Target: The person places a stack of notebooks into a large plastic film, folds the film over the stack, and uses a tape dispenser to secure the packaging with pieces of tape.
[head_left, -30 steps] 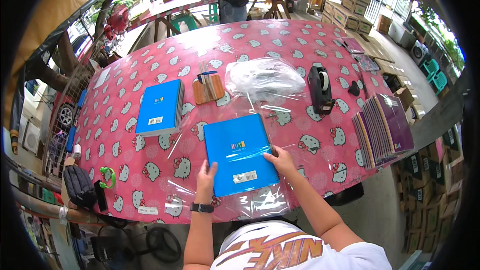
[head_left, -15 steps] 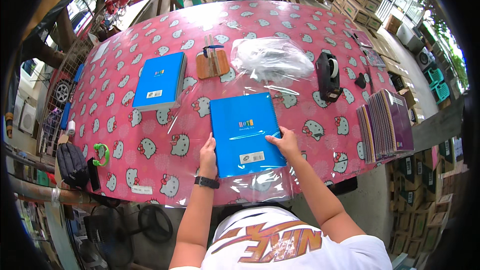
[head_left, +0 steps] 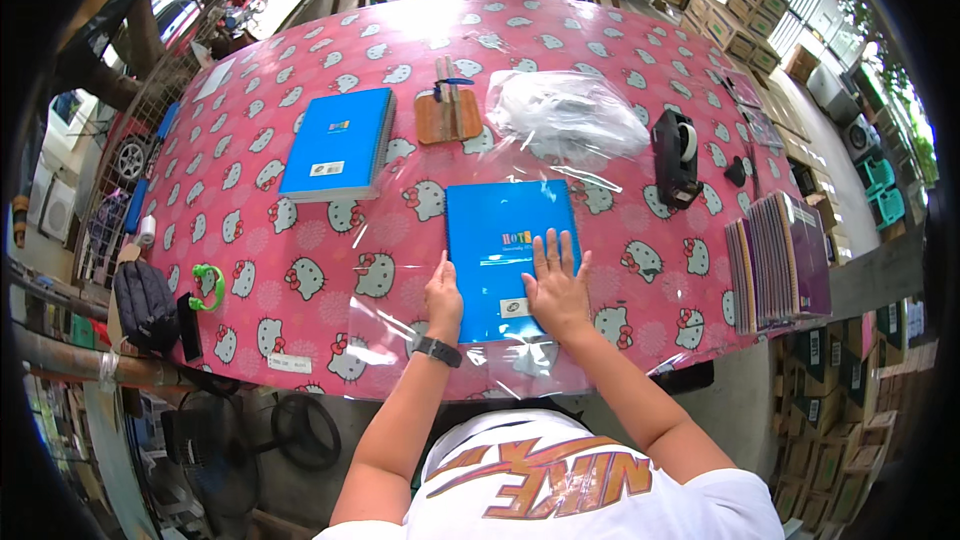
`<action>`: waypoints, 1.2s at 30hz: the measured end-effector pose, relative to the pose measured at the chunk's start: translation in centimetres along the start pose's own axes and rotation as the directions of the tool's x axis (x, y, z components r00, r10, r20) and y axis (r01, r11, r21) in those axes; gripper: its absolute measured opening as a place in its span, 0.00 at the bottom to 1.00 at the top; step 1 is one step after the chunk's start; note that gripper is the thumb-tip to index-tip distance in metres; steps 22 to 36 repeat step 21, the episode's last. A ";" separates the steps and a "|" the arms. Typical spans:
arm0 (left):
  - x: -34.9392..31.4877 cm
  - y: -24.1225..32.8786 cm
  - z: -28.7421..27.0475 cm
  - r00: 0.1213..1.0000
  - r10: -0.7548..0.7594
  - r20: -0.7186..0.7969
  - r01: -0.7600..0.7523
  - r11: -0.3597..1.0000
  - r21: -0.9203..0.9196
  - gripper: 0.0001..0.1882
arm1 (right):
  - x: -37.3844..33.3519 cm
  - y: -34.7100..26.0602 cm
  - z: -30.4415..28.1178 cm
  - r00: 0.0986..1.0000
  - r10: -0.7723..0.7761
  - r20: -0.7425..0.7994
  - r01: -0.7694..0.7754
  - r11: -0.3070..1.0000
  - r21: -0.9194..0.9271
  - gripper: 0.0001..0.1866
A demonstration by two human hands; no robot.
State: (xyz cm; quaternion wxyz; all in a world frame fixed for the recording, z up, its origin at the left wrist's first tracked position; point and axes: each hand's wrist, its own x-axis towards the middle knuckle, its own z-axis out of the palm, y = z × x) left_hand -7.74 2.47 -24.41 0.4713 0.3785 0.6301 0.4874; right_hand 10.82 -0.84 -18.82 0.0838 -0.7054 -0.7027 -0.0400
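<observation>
A blue spiral-bound notebook [head_left: 485, 275] lies face up near the table's front edge, on a clear plastic sheet [head_left: 385, 315] that spreads past its sides. My left hand [head_left: 444, 302], with a dark watch on its wrist, grips the notebook's left edge low down; its fingertips are partly hidden. On the cover's lower right my right hand [head_left: 560, 290] rests flat, fingers spread and pointing away from me. It partly covers the printed label and the colourful lettering.
A stack of blue notebooks [head_left: 335, 145] sits left. Behind are a wooden holder [head_left: 447, 118] and crumpled clear plastic [head_left: 565, 115]. A black tape dispenser [head_left: 676, 160] and purple notebooks [head_left: 808, 255] stand right. At left lie a black pouch [head_left: 146, 305] and a green ring-shaped object [head_left: 208, 287].
My right hand has gone from holding the notebook's right edge to lying flat on its cover. My left hand stays at the left edge. The whole view has shifted slightly.
</observation>
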 end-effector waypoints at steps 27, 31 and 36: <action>-6.3 13.6 -10.4 0.927 0.041 0.372 -0.141 0.959 0.248 0.10 | 3.2 1.0 -1.8 0.961 -0.260 0.093 0.137 0.744 0.654 0.22; -6.3 13.6 -10.4 0.927 0.041 0.372 -0.141 0.959 0.248 0.10 | 3.2 1.0 -1.8 0.961 -0.260 0.093 0.137 0.744 0.654 0.22; -6.3 13.6 -10.4 0.927 0.041 0.372 -0.141 0.959 0.248 0.10 | 3.2 1.0 -1.8 0.961 -0.260 0.093 0.137 0.744 0.654 0.22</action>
